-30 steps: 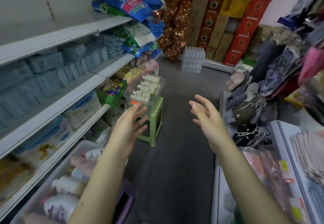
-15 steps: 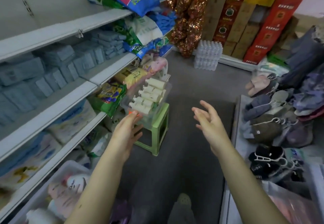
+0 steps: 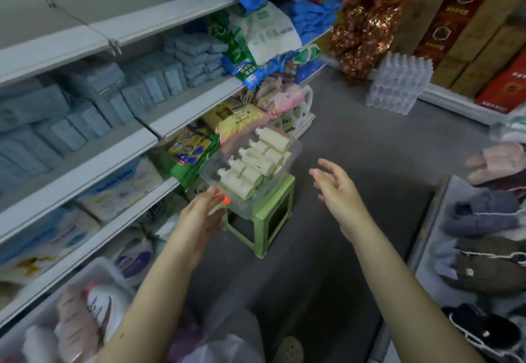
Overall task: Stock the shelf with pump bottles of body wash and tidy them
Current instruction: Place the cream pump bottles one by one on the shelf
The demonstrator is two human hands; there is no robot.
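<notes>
At least five cream plastic pump bottles (image 3: 250, 173) can be counted, lying in one clear plastic tub (image 3: 294, 150). One green plastic stool (image 3: 280, 192). One shrink-wrapped pack of clear water bottles (image 3: 398, 84). Two bare hands: left hand (image 3: 199, 217), right hand (image 3: 338, 192).

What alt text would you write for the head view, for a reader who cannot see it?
An open left hand and right hand reach toward a clear bin of cream pump bottles on a green stool, beside stocked shelves.
</notes>
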